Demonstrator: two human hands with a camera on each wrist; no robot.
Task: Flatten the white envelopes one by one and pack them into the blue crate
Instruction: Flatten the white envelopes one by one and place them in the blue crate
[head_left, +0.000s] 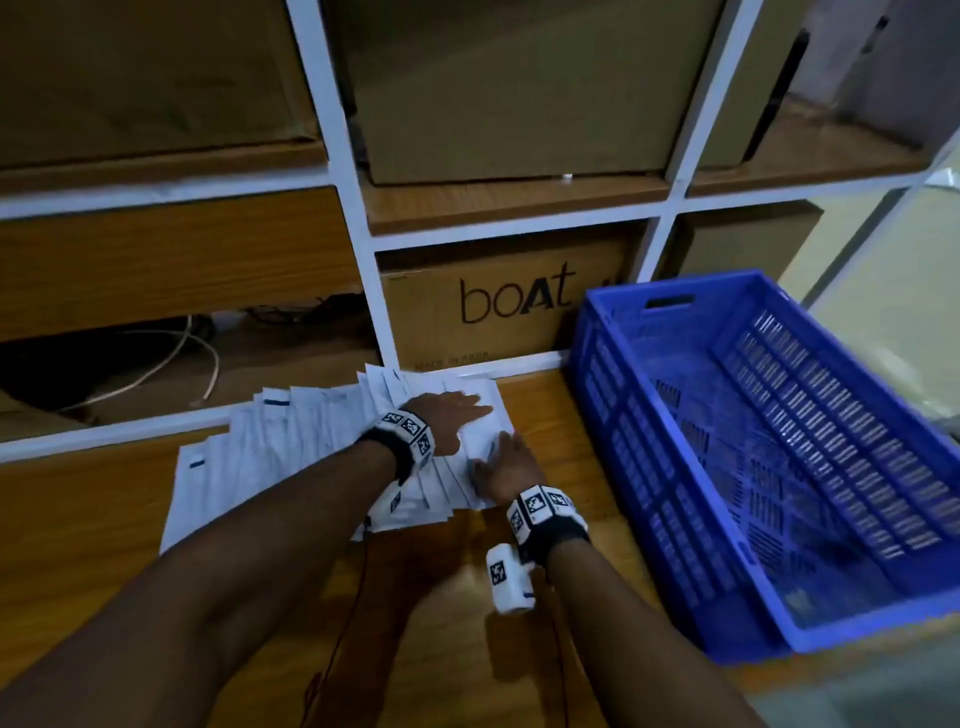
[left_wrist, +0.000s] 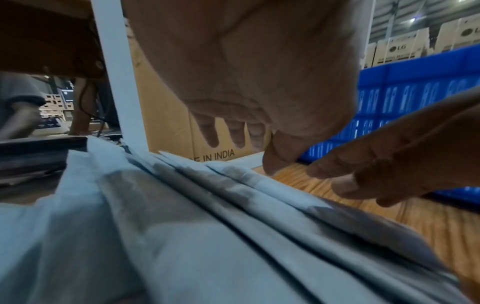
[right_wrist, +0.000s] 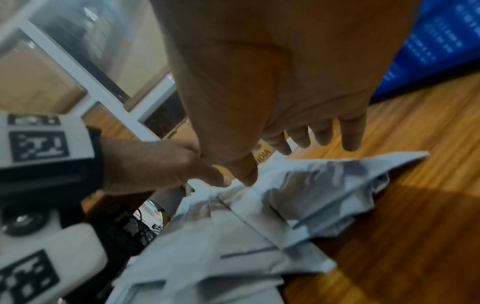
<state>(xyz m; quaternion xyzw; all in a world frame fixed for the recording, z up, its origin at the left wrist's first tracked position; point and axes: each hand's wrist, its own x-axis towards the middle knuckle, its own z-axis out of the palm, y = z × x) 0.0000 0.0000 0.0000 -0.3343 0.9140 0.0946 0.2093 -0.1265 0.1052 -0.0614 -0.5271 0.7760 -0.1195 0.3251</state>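
White envelopes (head_left: 311, 447) lie fanned in an overlapping spread on the wooden surface (head_left: 545, 415), left of the crate (head_left: 602, 395). Too many and too overlapped to count; well over a dozen edges show.

Crate: one, blue, slatted. Its floor looks bare in the head view, no envelope seen inside. Judged: packing not begun, or barely; the whole spread is left to do.

Left hand (head_left: 449, 415): fingers straight and flat, palm down, pressing the end of the spread nearest the crate. Left wrist view shows the fingers extended above the paper folds, nothing pinched.

Right hand (head_left: 506, 467): also on that near end, just beside the left hand, fingers spread on the paper. In the right wrist view the thumb sits at a crumpled envelope (right_wrist: 324, 185), fingers extended beyond it; whether it pinches the paper I cannot tell, it reads as pressing.

Step in hand, judged: flattening the first envelope at the crate-side end.

Behind the crate and spread: white-framed shelf (head_left: 358, 218) with cardboard boxes, one marked "boAt" (head_left: 514, 301).

Count: two hands, one crate, one spread.
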